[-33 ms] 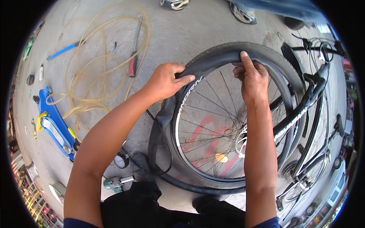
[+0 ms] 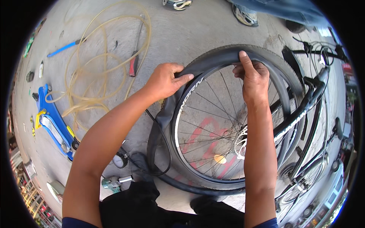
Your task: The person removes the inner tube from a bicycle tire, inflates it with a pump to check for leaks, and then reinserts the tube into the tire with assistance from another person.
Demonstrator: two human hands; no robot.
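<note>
A bicycle wheel with a white-lettered black rim (image 2: 175,131) and a knobbly tyre (image 2: 224,49) lies before me. A black inner tube (image 2: 215,62) runs along its upper edge, outside the rim, and hangs slack and partly flattened at the left side. My left hand (image 2: 166,80) is closed on the tube at the wheel's upper left, thumb pointing right. Farther right, my right hand (image 2: 253,78) grips the same tube near the top, its thumb on the upper face and fingers curled below. The span between the hands looks rounded.
A coiled clear hose (image 2: 102,72), red-handled screwdriver (image 2: 133,65), blue-handled tool (image 2: 62,49) and blue jack (image 2: 55,121) lie on the left. Close to my legs are a gauge (image 2: 120,161) on a black hose and a green power tool (image 2: 112,183). Bicycles (image 2: 304,167) stand right; another person's shoe (image 2: 245,15) is ahead.
The whole view shifts very slightly. Both hands keep their hold on the inner tube.
</note>
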